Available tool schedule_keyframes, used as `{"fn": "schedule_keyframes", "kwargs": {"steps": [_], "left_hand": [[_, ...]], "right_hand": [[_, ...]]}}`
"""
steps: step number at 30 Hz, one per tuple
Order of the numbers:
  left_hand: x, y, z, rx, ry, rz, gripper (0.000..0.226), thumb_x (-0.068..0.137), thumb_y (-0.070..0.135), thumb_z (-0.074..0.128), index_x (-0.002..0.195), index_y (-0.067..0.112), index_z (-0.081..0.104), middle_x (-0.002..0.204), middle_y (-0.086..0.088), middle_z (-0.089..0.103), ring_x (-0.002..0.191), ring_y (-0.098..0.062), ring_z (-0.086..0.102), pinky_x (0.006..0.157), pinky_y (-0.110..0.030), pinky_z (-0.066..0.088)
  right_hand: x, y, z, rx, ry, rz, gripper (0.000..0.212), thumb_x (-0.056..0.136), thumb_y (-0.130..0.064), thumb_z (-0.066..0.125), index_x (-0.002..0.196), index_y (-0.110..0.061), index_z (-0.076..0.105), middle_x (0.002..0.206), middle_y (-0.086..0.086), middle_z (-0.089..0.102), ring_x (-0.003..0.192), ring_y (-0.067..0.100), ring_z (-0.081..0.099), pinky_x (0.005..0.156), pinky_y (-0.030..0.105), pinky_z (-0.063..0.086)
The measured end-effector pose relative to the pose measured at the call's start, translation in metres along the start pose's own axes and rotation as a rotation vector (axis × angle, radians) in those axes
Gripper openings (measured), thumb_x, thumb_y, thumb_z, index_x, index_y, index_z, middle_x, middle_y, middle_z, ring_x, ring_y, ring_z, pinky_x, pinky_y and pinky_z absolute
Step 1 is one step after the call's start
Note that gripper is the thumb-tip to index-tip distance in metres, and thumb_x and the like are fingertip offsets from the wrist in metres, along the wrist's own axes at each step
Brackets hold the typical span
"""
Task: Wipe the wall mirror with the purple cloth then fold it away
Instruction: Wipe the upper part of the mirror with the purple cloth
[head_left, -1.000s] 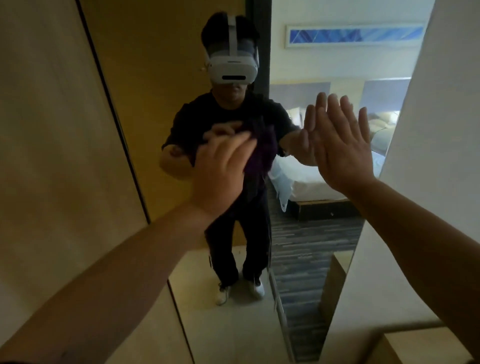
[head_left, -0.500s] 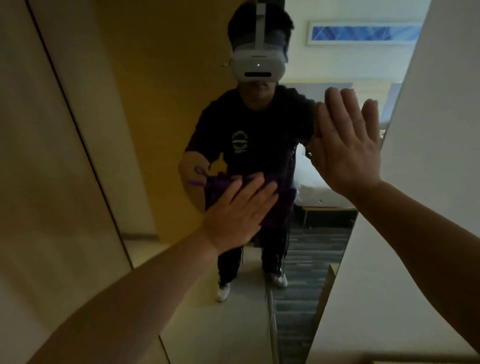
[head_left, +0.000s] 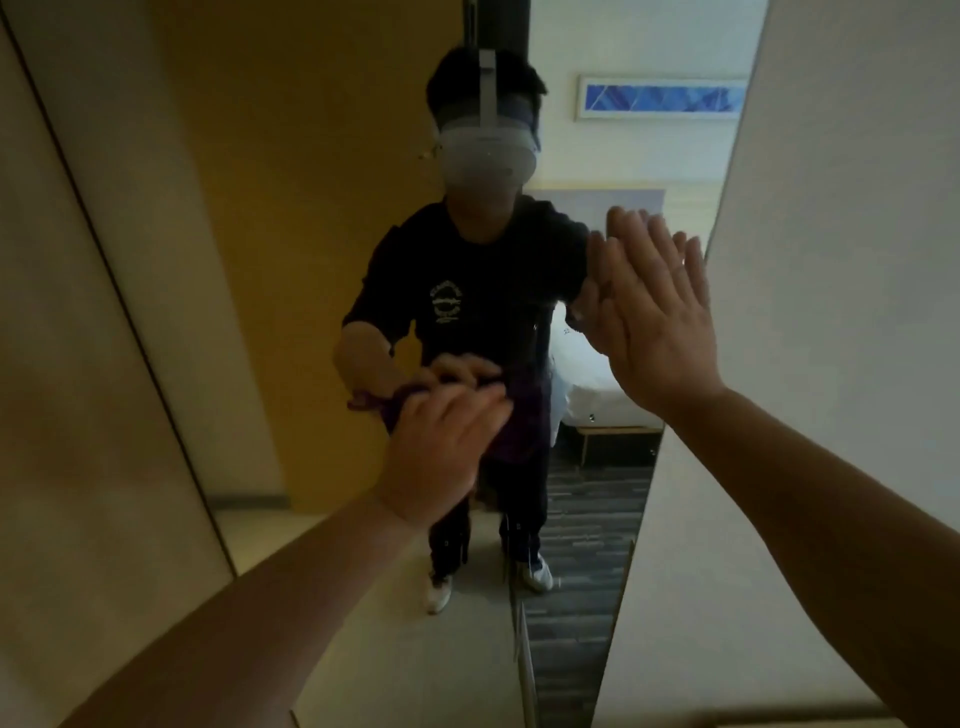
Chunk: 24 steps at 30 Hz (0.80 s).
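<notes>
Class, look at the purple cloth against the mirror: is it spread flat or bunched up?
Bunched. The purple cloth shows as a crumpled wad, pressed to the mirror under the left hand; much of it is hidden.

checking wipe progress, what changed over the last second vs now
The left hand carried the purple cloth down the mirror, from chest height in the reflection to about waist height, pressing it with straight fingers. The right hand stayed flat and open at the mirror's right edge.
</notes>
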<state>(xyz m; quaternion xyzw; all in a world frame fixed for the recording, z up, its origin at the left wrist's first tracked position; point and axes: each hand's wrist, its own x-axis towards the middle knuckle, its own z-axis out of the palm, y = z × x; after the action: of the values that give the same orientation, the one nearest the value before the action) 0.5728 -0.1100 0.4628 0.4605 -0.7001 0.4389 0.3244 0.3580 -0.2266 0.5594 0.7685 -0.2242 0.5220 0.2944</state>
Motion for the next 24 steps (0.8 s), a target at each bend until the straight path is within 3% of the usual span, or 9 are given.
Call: {"fn": "schedule_keyframes", "kwargs": {"steps": [2, 5, 7, 9, 11, 16, 20, 24], "left_hand": [[0.067, -0.014, -0.023, -0.002, 0.141, -0.057, 0.031, 0.102, 0.007, 0.040, 0.121, 0.011, 0.064, 0.124, -0.008, 0.065, 0.107, -0.029, 0.055, 0.083, -0.043, 0.043], [0.160, -0.029, -0.044, 0.061, 0.207, -0.034, 0.036, 0.092, 0.008, 0.048, 0.125, 0.006, 0.062, 0.132, -0.012, 0.061, 0.119, -0.032, 0.049, 0.095, -0.048, 0.041], [0.199, -0.031, -0.042, 0.146, 0.157, -0.013, 0.042, 0.095, 0.014, 0.044, 0.133, 0.007, 0.057, 0.143, -0.012, 0.052, 0.131, -0.033, 0.044, 0.104, -0.050, 0.037], [0.207, -0.029, -0.030, 0.263, 0.082, -0.001, 0.045, 0.100, 0.020, 0.040, 0.143, 0.010, 0.047, 0.153, -0.010, 0.041, 0.141, -0.033, 0.037, 0.112, -0.051, 0.031], [0.192, -0.026, -0.018, 0.320, 0.051, 0.032, 0.048, 0.103, 0.027, 0.039, 0.147, 0.011, 0.042, 0.156, -0.009, 0.036, 0.144, -0.031, 0.033, 0.115, -0.051, 0.028], [0.116, -0.007, 0.016, 0.316, 0.067, 0.189, 0.052, 0.101, 0.032, 0.047, 0.147, 0.010, 0.042, 0.153, -0.011, 0.040, 0.142, -0.033, 0.036, 0.113, -0.052, 0.033], [-0.011, 0.034, 0.063, 0.330, -0.154, 0.312, 0.056, 0.100, 0.031, 0.043, 0.153, 0.014, 0.033, 0.160, -0.007, 0.029, 0.148, -0.031, 0.024, 0.117, -0.050, 0.019], [-0.092, 0.066, 0.086, 0.284, -0.289, 0.326, 0.048, 0.102, 0.020, 0.029, 0.148, 0.018, 0.042, 0.158, -0.001, 0.032, 0.148, -0.027, 0.023, 0.120, -0.046, 0.015]], "right_hand": [[-0.004, 0.006, -0.015, -0.018, -0.040, 0.083, 0.053, 0.110, -0.035, 0.021, 0.153, -0.006, 0.033, 0.161, 0.015, 0.023, 0.151, 0.034, 0.016, 0.124, 0.052, 0.007], [-0.001, 0.020, -0.028, -0.030, -0.036, 0.117, 0.057, 0.110, -0.038, 0.017, 0.151, -0.004, 0.035, 0.159, 0.018, 0.026, 0.149, 0.038, 0.020, 0.122, 0.056, 0.010], [0.003, 0.029, -0.025, -0.066, -0.033, 0.095, 0.056, 0.110, -0.037, 0.023, 0.151, -0.002, 0.035, 0.159, 0.020, 0.028, 0.148, 0.038, 0.021, 0.121, 0.055, 0.010], [0.003, 0.039, -0.016, -0.108, -0.025, 0.051, 0.054, 0.107, -0.033, 0.042, 0.151, -0.003, 0.033, 0.159, 0.021, 0.027, 0.148, 0.039, 0.021, 0.121, 0.056, 0.010], [0.000, 0.049, -0.006, -0.145, 0.011, 0.007, 0.059, 0.102, -0.027, 0.058, 0.150, -0.003, 0.034, 0.157, 0.021, 0.030, 0.146, 0.040, 0.025, 0.120, 0.058, 0.016], [-0.003, 0.061, 0.014, -0.131, 0.160, -0.043, 0.066, 0.098, -0.022, 0.063, 0.150, -0.004, 0.029, 0.155, 0.019, 0.031, 0.146, 0.032, 0.020, 0.118, 0.059, 0.021], [-0.003, 0.059, 0.020, -0.102, 0.226, -0.031, 0.067, 0.094, -0.015, 0.067, 0.150, -0.003, 0.032, 0.153, 0.022, 0.036, 0.144, 0.032, 0.022, 0.117, 0.060, 0.022], [-0.005, 0.057, 0.013, -0.118, 0.191, -0.010, 0.065, 0.093, -0.015, 0.070, 0.148, -0.003, 0.036, 0.152, 0.024, 0.039, 0.145, 0.031, 0.023, 0.117, 0.060, 0.023]]}}
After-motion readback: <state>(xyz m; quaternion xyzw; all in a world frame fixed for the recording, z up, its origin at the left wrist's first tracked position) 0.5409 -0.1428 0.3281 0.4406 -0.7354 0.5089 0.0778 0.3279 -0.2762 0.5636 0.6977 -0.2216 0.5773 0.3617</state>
